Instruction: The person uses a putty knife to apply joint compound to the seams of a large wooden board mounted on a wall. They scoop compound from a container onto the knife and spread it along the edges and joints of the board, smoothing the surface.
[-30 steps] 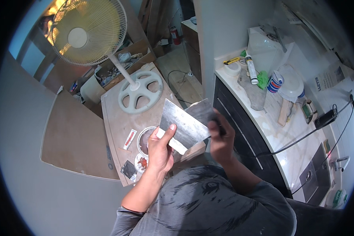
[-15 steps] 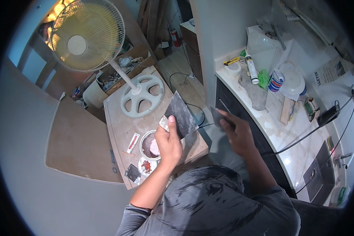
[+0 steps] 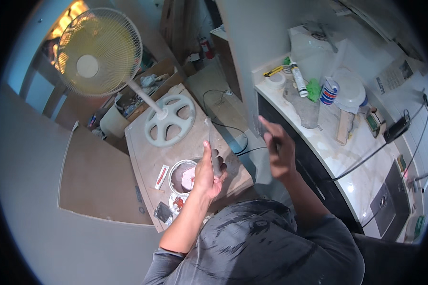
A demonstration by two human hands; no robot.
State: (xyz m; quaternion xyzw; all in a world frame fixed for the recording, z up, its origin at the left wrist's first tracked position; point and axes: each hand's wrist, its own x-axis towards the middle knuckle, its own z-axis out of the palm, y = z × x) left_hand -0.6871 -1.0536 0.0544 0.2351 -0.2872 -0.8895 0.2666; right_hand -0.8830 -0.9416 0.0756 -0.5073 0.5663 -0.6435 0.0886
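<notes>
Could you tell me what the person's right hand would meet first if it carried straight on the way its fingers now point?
The right hand points up and slightly left in the picture. Going on, it would probably first meet the dark cabinet front under the white countertop, though depth is unclear from this one view.

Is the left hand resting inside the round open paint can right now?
No: the left hand is raised above the round open paint can, gripping a thin flat metal plate edge-on.

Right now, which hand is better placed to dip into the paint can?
Left. The left hand holds the flat blade right beside the open paint can; the right hand is raised farther off, near the counter.
</notes>
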